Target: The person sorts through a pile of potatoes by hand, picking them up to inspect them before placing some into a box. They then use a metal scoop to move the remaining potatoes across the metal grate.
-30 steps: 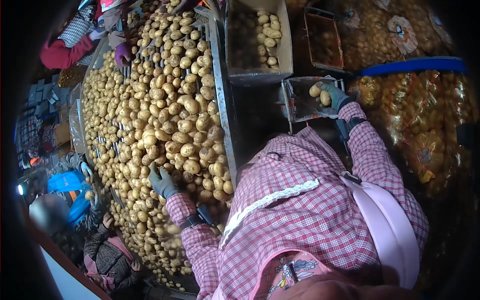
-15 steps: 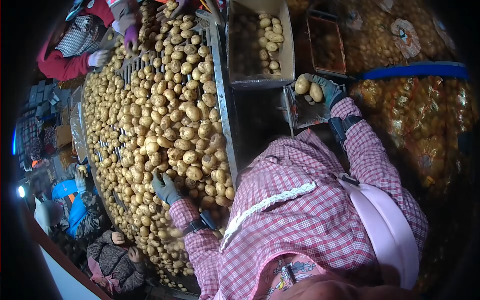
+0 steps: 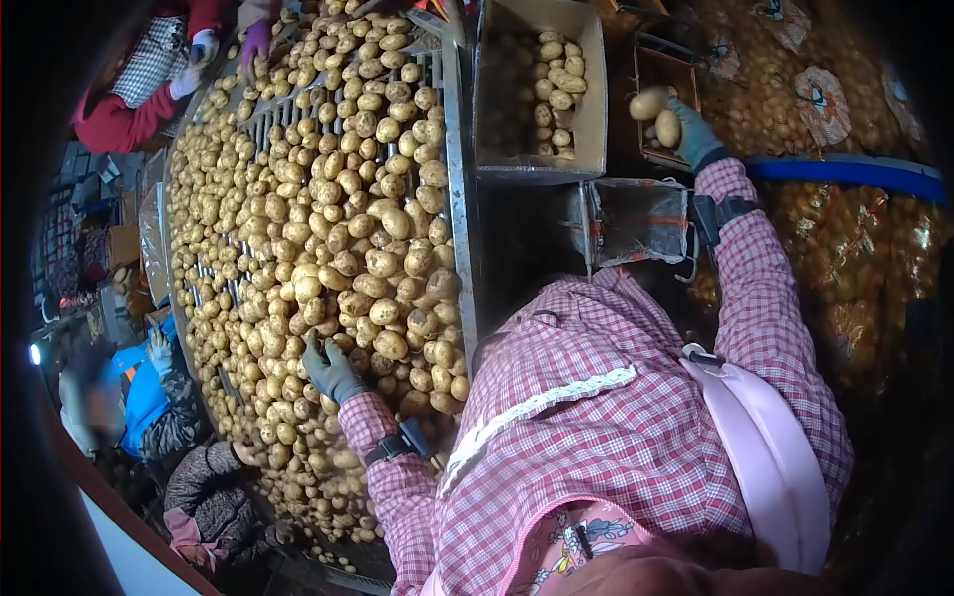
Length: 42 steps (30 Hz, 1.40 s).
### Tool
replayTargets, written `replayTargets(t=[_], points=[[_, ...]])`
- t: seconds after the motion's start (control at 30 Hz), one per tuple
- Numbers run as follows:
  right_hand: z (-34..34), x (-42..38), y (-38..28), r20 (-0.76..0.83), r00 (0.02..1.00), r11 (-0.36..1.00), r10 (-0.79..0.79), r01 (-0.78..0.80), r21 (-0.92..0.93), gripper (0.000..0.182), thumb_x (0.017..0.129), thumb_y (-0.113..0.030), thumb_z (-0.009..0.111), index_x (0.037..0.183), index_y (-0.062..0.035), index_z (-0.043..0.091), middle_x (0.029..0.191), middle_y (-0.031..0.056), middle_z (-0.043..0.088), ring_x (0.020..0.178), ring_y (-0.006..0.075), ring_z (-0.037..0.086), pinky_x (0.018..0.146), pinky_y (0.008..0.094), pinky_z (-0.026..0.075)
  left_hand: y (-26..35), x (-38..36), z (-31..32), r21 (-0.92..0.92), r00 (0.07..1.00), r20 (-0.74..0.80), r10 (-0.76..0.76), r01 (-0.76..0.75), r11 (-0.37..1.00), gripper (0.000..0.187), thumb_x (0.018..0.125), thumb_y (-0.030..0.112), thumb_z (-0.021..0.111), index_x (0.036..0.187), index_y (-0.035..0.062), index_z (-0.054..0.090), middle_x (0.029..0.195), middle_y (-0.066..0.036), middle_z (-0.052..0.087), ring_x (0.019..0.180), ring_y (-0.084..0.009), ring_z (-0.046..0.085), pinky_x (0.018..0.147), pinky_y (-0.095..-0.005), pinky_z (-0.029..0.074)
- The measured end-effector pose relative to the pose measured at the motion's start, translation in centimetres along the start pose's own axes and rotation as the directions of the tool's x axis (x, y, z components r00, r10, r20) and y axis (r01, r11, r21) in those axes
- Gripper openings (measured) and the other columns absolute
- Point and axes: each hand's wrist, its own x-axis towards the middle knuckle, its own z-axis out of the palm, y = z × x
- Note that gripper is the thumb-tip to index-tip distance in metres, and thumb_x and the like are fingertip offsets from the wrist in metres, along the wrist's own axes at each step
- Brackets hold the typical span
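Observation:
My left hand (image 3: 329, 369), in a dark grey glove, rests on the heap of potatoes (image 3: 328, 228) on the slatted sorting table (image 3: 459, 199), fingers spread over a few of them. My right hand (image 3: 688, 131), also gloved, is stretched out to the upper right and holds two potatoes (image 3: 657, 114) above a red-brown crate (image 3: 664, 74). Both arms wear pink checked sleeves with a black band at each wrist.
A cardboard box (image 3: 542, 84) with several potatoes stands beside the table. A metal-framed bag holder (image 3: 636, 221) sits below my right hand. Netted potato sacks (image 3: 845, 258) and a blue bar (image 3: 855, 174) fill the right. Other people's hands (image 3: 253, 45) and sleeves work the table's far and left sides.
My right hand has carried the two potatoes up from the bag holder to above the red-brown crate. My left hand has stayed on the potato heap.

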Motion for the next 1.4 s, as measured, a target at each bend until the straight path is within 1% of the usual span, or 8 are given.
replayTargets(t=[0.17,0.5,0.73,0.83,1.0,1.27,1.33,1.4], points=[[6.6,3.1,1.5,0.135,0.99,0.999,-0.045,0.041,0.031,0.068,0.103,-0.046,0.051,0.157,-0.012,0.027,0.156,0.0121,0.041,0.135,0.0299,0.048,0.11,0.0503,0.042,0.3,0.0,-0.1,0.004,1.0,0.003,0.0,0.0,1.0,0.038,0.089,0.01,0.066,0.127,0.0015,0.065,0.119,-0.018,0.064,0.11,-0.0318,0.061,0.098,-0.0396,0.048],[10.8,2.7,-0.8,0.369,0.925,0.996,-0.086,0.094,-0.004,0.049,0.105,-0.039,0.046,0.14,-0.0042,0.052,0.129,0.0133,0.065,0.105,0.0234,0.068,0.088,0.0378,0.056,0.8,-0.7,-3.1,-0.493,0.958,0.019,-0.287,0.259,0.831,0.032,0.095,0.004,0.057,0.125,-0.0051,0.064,0.123,-0.013,0.066,0.109,-0.0216,0.063,0.099,-0.034,0.049],[25.7,-2.9,0.4,0.752,0.658,0.974,0.015,0.162,-0.161,0.038,0.106,-0.029,0.046,0.124,-0.0022,0.066,0.1,0.0089,0.072,0.069,0.0085,0.068,0.056,0.0163,0.052,2.2,-1.3,-2.0,0.175,0.981,-0.125,0.146,-0.123,0.977,0.029,0.083,0.018,0.069,0.108,0.0047,0.071,0.102,-0.018,0.067,0.097,-0.0357,0.062,0.09,-0.0446,0.05],[33.1,-4.9,4.0,0.752,0.654,0.933,0.084,0.213,-0.289,0.039,0.105,-0.032,0.048,0.121,-0.0019,0.066,0.09,0.0034,0.071,0.063,0.0071,0.065,0.05,0.0168,0.048,4.8,-2.4,-1.7,0.062,0.996,-0.062,-0.063,0.067,0.996,0.032,0.082,0.021,0.072,0.111,0.0085,0.072,0.114,-0.02,0.062,0.098,-0.036,0.062,0.091,-0.044,0.05],[45.1,-6.8,10.6,0.75,0.624,0.882,0.218,0.203,-0.426,0.027,0.096,-0.023,0.064,0.115,-0.0035,0.07,0.095,0.0033,0.072,0.072,0.0073,0.065,0.06,0.0212,0.05,6.1,-5.5,-0.8,-0.012,0.995,-0.048,-0.084,0.084,0.996,0.043,0.083,0.021,0.073,0.124,0.0077,0.067,0.133,-0.027,0.052,0.12,-0.0409,0.054,0.103,-0.0434,0.046],[56.5,-1.5,19.5,0.873,0.488,0.384,0.008,0.805,-0.453,0.038,0.089,-0.028,0.067,0.118,-0.0038,0.067,0.106,0.0131,0.071,0.092,0.0233,0.069,0.08,0.0345,0.054,7.2,-7.0,-6.3,-0.21,0.993,0.053,-0.102,0.111,0.971,0.032,0.091,0.014,0.063,0.12,0.0028,0.065,0.117,-0.014,0.065,0.108,-0.0287,0.063,0.098,-0.0386,0.05],[55.4,-0.2,16.1,0.725,0.65,0.718,0.226,0.391,-0.575,0.035,0.09,-0.027,0.065,0.115,-0.0038,0.069,0.107,0.0136,0.07,0.091,0.0236,0.068,0.08,0.0355,0.054,6.7,-6.7,-8.1,-0.179,0.984,-0.038,-0.173,0.163,0.97,0.03,0.091,0.012,0.062,0.119,0.0016,0.066,0.116,-0.013,0.066,0.107,-0.027,0.063,0.097,-0.0375,0.051],[54.1,2.5,14.9,0.838,0.521,0.519,-0.165,0.768,-0.375,0.034,0.091,-0.028,0.065,0.115,-0.0035,0.07,0.099,0.0096,0.07,0.084,0.0182,0.065,0.074,0.0329,0.053,4.7,-6.6,-8.9,-0.24,0.981,-0.085,-0.177,0.152,0.959,0.029,0.09,0.009,0.063,0.119,0.0021,0.067,0.115,-0.014,0.066,0.107,-0.0262,0.063,0.098,-0.0366,0.05]])
